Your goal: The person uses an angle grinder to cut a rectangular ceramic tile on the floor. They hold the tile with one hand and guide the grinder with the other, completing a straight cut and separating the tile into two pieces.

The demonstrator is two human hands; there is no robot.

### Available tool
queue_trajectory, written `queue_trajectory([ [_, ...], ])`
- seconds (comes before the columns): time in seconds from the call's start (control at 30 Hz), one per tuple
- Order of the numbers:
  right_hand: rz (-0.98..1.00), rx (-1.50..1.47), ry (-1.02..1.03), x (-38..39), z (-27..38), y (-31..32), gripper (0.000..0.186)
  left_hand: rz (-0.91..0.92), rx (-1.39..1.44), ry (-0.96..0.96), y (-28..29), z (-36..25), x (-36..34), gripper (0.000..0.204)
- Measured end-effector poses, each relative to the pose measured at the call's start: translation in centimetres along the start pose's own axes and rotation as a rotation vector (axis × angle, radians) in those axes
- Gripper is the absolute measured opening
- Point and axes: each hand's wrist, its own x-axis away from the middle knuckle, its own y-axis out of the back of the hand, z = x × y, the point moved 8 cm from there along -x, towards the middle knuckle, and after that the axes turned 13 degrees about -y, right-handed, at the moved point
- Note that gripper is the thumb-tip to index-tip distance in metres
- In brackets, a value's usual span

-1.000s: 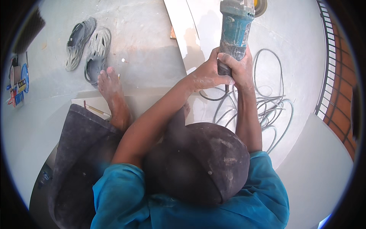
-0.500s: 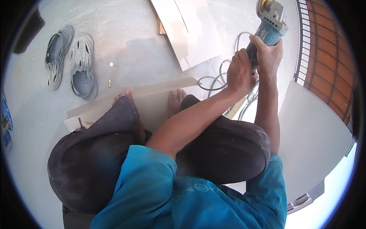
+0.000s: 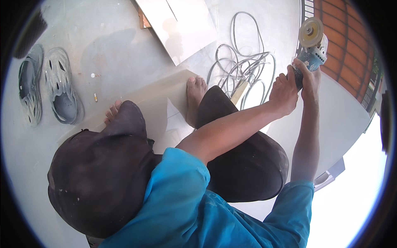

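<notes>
Taking the beige tile under the bare feet as landmark: a pair of grey clogs lies well to its left, and a coiled cable lies just to its right. The tile shows no finished cut, so the cutting looks still to come. Far right of it, raised off the floor, the left hand and right hand reach out, each grip clamped on the angle grinder, disc uppermost.

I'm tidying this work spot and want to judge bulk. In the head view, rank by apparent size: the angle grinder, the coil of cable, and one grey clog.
1. Coil of cable, largest spread.
2. Grey clog.
3. Angle grinder, partly hidden by both hands, so clog versus grinder is unsure.
</notes>
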Motion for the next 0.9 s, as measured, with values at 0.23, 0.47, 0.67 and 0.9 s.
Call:
queue_trajectory([
  [0.23,0.224,0.07,-0.068,-3.5,-7.1,-6.5,0.038,0.066,0.228,0.14,0.1,9.6,-0.1,0.117],
  [0.47,0.443,0.222,-0.075,-4.8,-14.0,-14.5,0.044,0.131,0.153,0.441,1.2,18.3,3.8,0.124],
  [0.67,0.704,0.269,-0.023,-3.9,-16.7,-19.3,0.058,-0.082,0.191,0.458,3.2,22.8,6.6,0.114],
  [0.9,0.772,0.313,-0.033,-4.6,-18.3,-22.0,0.058,-0.187,0.329,0.543,3.5,24.8,8.1,0.109],
])
